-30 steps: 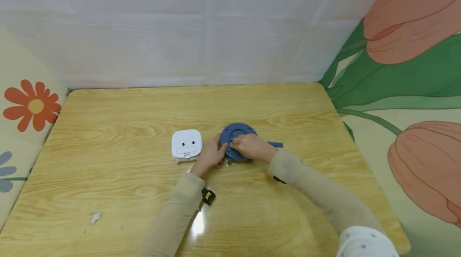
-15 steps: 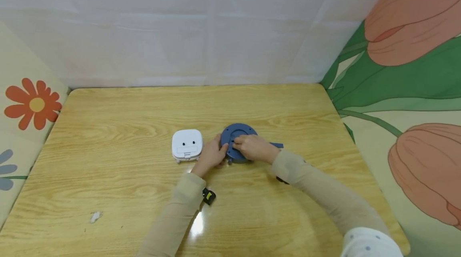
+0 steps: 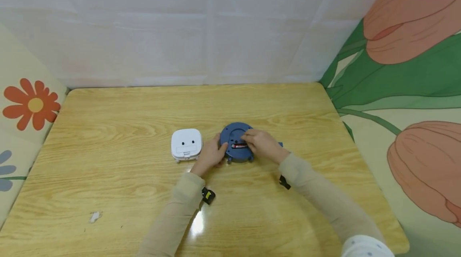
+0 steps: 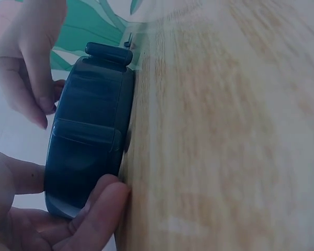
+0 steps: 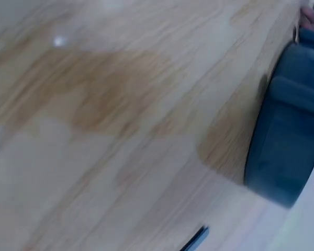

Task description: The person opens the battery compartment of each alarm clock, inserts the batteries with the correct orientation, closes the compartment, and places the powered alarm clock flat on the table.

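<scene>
A round dark-blue clock-like device [image 3: 225,135] with two small feet lies back side up on the table. Its battery compartment is uncovered, and a red-and-dark battery [image 3: 238,145] lies in it. My left hand [image 3: 211,152] grips the device's left rim, thumb on the back and fingers around the side, as the left wrist view shows. My right hand [image 3: 265,145] hovers over the right part of the back with bent fingers, its fingertips close to the battery's right end. Whether they pinch anything small is unclear. Only a fingertip of it shows in the right wrist view.
A white squarish device [image 3: 186,141] with two dark dots and a closed hatch lies just left of my left hand. A flat blue strip [image 5: 196,239] lies on the wooden table [image 3: 126,129] right of the round device. Cloth hangs behind the table.
My right hand has shifted right from the middle of the round device's back, bringing the battery into view. My left hand keeps its grip on the rim.
</scene>
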A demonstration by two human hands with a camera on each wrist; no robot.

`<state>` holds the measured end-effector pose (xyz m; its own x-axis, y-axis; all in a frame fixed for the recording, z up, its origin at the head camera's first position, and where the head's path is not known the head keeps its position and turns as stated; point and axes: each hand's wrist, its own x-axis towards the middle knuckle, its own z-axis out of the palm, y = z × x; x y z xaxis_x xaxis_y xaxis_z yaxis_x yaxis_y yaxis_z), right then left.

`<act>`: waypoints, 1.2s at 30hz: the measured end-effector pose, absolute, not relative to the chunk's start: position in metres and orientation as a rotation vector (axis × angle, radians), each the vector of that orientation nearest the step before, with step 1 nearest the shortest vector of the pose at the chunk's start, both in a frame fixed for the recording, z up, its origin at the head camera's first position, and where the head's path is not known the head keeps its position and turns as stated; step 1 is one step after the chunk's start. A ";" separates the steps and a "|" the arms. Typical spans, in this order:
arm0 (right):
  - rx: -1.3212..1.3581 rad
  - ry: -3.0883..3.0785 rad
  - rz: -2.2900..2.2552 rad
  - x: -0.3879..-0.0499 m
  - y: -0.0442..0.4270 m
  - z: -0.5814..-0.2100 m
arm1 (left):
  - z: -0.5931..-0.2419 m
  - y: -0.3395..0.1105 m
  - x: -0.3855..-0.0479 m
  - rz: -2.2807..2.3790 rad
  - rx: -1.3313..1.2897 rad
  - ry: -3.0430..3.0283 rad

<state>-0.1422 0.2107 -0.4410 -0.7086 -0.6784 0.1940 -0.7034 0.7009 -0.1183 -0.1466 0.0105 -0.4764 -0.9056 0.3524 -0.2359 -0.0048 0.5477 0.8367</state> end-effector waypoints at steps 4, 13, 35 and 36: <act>1.074 -2.736 0.318 -0.140 0.218 -0.439 | -0.477 0.010 -0.146 1.318 0.297 2.410; 1.046 -2.668 0.378 -0.137 0.232 -0.441 | -0.478 0.009 -0.146 1.345 0.311 2.398; 1.167 -2.813 0.339 -0.143 0.198 -0.443 | -0.479 0.009 -0.148 1.343 0.267 2.367; 1.174 -2.832 0.341 -0.144 0.197 -0.443 | -0.479 0.009 -0.147 1.343 0.269 2.369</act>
